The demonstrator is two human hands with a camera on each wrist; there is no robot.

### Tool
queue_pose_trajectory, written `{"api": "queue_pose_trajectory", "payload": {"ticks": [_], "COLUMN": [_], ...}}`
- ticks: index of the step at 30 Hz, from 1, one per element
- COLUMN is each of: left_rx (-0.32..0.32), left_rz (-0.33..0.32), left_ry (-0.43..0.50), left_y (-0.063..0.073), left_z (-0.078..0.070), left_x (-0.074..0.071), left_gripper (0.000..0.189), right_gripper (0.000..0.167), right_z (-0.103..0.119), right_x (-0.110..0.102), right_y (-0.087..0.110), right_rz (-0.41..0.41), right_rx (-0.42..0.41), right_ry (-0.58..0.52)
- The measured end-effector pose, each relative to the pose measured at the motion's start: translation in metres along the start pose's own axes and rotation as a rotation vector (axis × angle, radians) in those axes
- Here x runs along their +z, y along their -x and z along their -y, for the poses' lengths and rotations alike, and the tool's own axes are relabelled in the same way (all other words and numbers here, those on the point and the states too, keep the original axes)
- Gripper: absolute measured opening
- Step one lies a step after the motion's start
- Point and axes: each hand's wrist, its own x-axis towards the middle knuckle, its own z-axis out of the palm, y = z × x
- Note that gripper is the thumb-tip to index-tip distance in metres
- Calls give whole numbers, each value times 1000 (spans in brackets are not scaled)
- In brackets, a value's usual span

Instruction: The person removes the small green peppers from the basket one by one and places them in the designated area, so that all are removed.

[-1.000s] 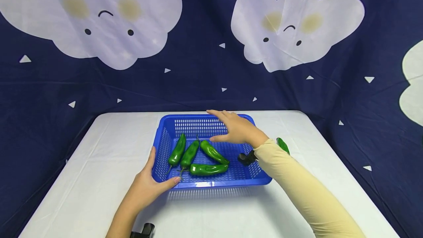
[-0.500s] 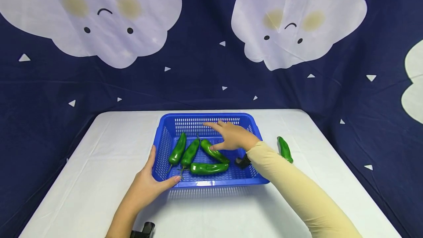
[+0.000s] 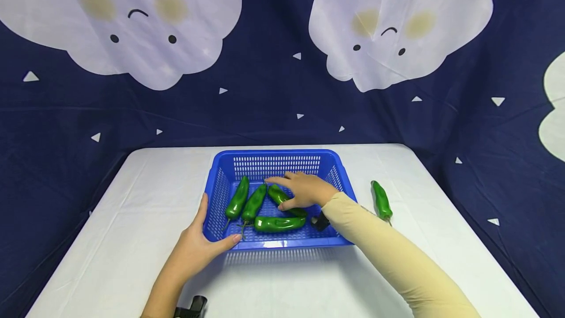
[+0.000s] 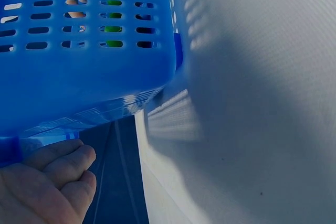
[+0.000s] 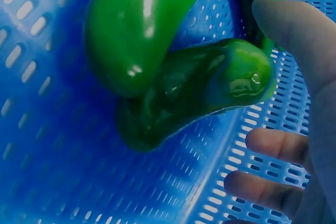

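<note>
A blue plastic basket point(image 3: 282, 244) with slotted walls stands on the white table. My left hand point(image 3: 194, 249) grips its front left corner, thumb on the front rim and fingers along the left wall. Several green peppers lie inside. My right hand point(image 3: 305, 190) is down in the basket, spread above a slanting green pepper point(image 3: 275, 192) and partly covering it. In the right wrist view this pepper point(image 5: 194, 85) lies between thumb and fingers, which are apart around its end. Another green pepper point(image 3: 280, 224) lies crosswise in front; two more, a left one point(image 3: 237, 198) and its neighbour point(image 3: 254, 203), lie to the left.
One more green pepper point(image 3: 381, 200) lies on the white table point(image 3: 119, 239), right of the basket and beside the right sleeve point(image 3: 388, 254). A dark blue cloth point(image 3: 273, 112) printed with clouds hangs behind the table.
My right hand has come down and slightly left into the basket, over the slanting pepper. The sleeve no longer covers the pepper on the table. My left hand stays at the basket corner.
</note>
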Motion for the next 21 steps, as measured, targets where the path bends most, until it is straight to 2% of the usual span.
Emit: {"api": "queue_pose_trajectory", "payload": {"ticks": [15, 21], "left_rx": [-5, -6], "left_rz": [3, 4], "left_ry": [3, 7], "left_y": [0, 0], "left_z": [-1, 0], "left_x": [-1, -1], "left_gripper": [127, 127], "right_gripper": [82, 82], "right_z": [-3, -6], "right_x": [7, 10], "right_y": [-3, -4], "right_rz": [41, 55], "right_rx": [26, 10], "right_ry": [23, -19]}}
